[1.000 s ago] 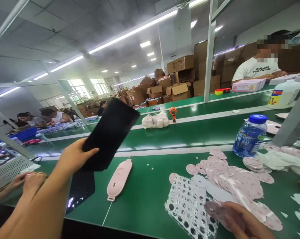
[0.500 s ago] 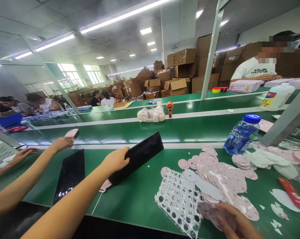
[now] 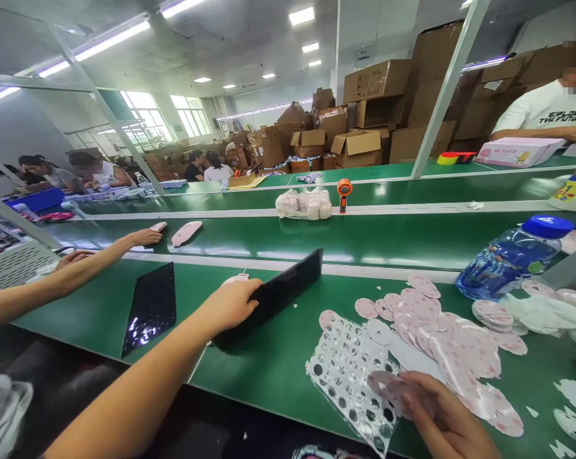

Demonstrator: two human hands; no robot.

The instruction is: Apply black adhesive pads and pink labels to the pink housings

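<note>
**Left hand (image 3: 230, 307) gripping black panel (image 3: 288, 296); right hand (image 3: 443, 411) pinching pink discs (image 3: 388, 390).**
Risk: panel, held at one end, could slip; loose discs (image 3: 460, 341) on bench (image 3: 263, 389) could scatter if brushed.

pink piece (image 3: 236, 278) partly hidden by the left hand (image 3: 229, 306), white bottle (image 3: 573, 188) — cut off at right edge

Far belt: orange handheld tool (image 3: 344, 193) beside bagged pink bundle (image 3: 303, 204). Far right, co-worker in white T-shirt (image 3: 536, 111) behind pink box (image 3: 517, 153). Cardboard boxes (image 3: 364, 108) stacked behind. Near right, blue-capped water bottle (image 3: 512, 258). Far left, seated co-workers (image 3: 96, 172).
</note>
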